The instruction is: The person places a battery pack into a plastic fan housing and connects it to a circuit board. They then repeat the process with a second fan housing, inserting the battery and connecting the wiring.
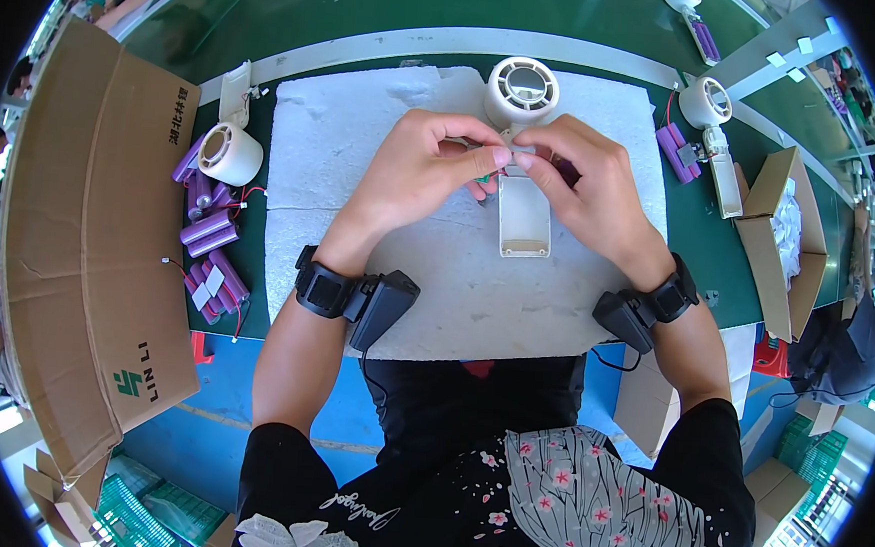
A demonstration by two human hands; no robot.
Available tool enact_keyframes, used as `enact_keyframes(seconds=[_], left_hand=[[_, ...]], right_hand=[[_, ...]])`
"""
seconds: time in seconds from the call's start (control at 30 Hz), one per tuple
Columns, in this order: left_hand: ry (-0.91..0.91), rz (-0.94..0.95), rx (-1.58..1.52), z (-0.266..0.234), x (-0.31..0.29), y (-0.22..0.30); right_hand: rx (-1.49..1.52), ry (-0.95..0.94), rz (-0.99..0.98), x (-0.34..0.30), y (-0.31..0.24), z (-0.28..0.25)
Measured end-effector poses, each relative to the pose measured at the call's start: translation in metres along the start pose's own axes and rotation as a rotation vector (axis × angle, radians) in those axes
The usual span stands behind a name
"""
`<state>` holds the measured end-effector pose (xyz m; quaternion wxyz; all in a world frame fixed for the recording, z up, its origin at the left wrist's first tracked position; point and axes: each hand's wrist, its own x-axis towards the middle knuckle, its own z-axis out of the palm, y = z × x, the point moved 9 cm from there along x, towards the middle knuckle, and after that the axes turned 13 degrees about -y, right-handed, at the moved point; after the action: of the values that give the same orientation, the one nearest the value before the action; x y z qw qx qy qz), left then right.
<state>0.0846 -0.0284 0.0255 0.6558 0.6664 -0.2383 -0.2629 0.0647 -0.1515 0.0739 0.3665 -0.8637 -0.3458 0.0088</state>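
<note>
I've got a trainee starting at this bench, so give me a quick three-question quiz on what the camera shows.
1. True or false: the left hand and the right hand are close together.
2. On which side of the white foam sheet do more purple cylinders lie?
3. What colour is the open shell nearest the hands: A black, B cream, C red?

Key: 1 true; 2 left; 3 B.
</note>
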Motion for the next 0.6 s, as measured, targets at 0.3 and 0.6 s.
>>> enact_keyframes(seconds=[0.3,0.6], left_hand=[[-0.031,-0.001,-0.015,-0.0006,-0.0039,0.0028],[-0.041,-0.035,0.019,-0.0022,-0.0028,-0.0011]], right_hand=[[0.065,0.024,0.027,-0.0012,0.0064,-0.0025],[0.057,-0.023,-0.038,-0.0001,0.0023,0.0036]])
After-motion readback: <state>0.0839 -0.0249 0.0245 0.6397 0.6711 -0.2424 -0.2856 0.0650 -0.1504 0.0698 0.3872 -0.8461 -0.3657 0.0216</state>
